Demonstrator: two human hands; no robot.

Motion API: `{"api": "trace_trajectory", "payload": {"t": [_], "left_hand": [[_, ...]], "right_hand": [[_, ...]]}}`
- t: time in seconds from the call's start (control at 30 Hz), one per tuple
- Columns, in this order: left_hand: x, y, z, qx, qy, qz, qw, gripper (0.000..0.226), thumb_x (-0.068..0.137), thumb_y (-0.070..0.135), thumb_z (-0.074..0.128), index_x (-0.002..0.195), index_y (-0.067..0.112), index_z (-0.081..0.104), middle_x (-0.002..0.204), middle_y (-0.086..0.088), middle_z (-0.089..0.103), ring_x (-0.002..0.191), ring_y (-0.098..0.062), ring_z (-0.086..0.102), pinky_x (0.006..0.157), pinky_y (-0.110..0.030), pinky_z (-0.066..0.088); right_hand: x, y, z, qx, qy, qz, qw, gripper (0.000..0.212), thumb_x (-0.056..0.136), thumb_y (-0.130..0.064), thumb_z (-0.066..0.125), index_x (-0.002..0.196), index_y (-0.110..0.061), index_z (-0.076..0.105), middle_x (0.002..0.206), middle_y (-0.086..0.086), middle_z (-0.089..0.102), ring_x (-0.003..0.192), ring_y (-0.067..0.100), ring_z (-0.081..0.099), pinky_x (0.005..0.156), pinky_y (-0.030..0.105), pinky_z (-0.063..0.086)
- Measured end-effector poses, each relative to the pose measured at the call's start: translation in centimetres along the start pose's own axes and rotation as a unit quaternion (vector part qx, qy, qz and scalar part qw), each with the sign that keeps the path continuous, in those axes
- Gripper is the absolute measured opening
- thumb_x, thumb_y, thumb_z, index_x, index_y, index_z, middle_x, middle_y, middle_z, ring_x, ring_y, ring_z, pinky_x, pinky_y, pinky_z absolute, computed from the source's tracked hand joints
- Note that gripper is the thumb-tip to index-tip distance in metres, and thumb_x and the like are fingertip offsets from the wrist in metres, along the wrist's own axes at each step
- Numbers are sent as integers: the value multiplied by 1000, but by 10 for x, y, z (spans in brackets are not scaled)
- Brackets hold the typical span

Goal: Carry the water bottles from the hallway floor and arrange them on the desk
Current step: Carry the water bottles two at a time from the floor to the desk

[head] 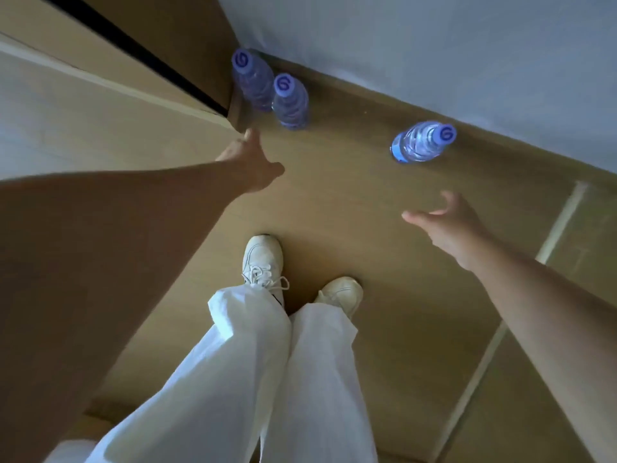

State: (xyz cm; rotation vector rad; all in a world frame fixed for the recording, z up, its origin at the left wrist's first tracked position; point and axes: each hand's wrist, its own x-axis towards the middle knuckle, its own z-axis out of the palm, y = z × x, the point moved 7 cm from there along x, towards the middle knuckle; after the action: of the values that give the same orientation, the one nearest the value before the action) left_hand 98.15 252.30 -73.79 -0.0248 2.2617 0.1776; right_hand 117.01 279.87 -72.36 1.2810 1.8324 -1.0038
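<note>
Wooden hallway floor (334, 202) holds three bottles (289, 101); my hands, left hand (253, 165) and right hand (447, 225), reach empty, fingers spread. Careless grabs could topple the touching pair.

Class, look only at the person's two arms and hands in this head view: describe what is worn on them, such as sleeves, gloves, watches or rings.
Both the left hand and the right hand are bare, with no gloves. Both forearms are bare, with no sleeve as far as the frame shows. No watch or bracelet shows at either wrist; motion blur makes rings too small to judge.
</note>
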Motion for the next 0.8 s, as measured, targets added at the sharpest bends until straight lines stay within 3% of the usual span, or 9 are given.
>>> {"api": "trace_trajectory", "payload": {"t": [0.13,0.23,0.3,0.4,0.47,0.57,0.7,0.8], "left_hand": [[64,9,6,-87,43,35,995,89,81,40,68,149,21,13,143,-12,39,126,-33,43,99,-41,41],[96,18,11,-136,66,71,986,93,77,37,72,148,26,13,140,-12,40,124,-32,45,101,-42,41],[109,22,14,-190,70,91,975,94,73,38,76,146,27,18,139,-9,42,123,-28,47,102,-41,41],[124,26,16,-248,88,105,959,92,67,41,80,141,23,29,132,1,50,119,-20,50,99,-35,44],[129,30,16,-290,103,111,945,82,66,37,81,132,16,38,122,1,55,114,-19,54,97,-35,46],[130,31,19,-363,126,97,918,72,67,30,81,127,12,46,120,-5,59,111,-20,57,95,-36,48],[110,30,16,-272,164,108,942,68,69,33,80,128,22,46,106,7,57,97,-12,53,79,-28,44],[85,29,14,-250,138,130,950,65,70,34,79,125,21,48,108,4,61,99,-18,58,85,-35,48]], "right_hand": [[64,-15,16,64,39,-19,997,98,71,-41,77,147,-22,18,143,3,40,124,24,47,104,43,41],[99,-34,15,158,91,-66,981,62,72,-28,78,124,-29,44,119,-10,54,110,13,53,100,44,45],[116,-39,17,214,99,-72,969,47,73,-24,78,107,-32,48,105,-15,56,101,9,54,100,42,45],[138,-38,18,241,119,-62,961,59,72,-27,78,123,-26,48,118,-7,54,112,12,54,101,33,45],[144,-38,12,255,170,-70,949,61,68,-29,80,122,-23,50,112,-8,54,108,11,55,98,26,45],[142,-39,10,243,235,-85,937,57,64,-31,82,113,-24,53,105,-9,56,98,8,56,96,25,45],[121,-44,18,227,283,-113,925,54,64,-27,83,110,-15,59,93,-9,55,85,6,53,76,12,40],[102,-46,25,189,266,-109,939,51,65,-26,83,109,-14,61,92,-7,54,83,7,52,69,8,33]]}}
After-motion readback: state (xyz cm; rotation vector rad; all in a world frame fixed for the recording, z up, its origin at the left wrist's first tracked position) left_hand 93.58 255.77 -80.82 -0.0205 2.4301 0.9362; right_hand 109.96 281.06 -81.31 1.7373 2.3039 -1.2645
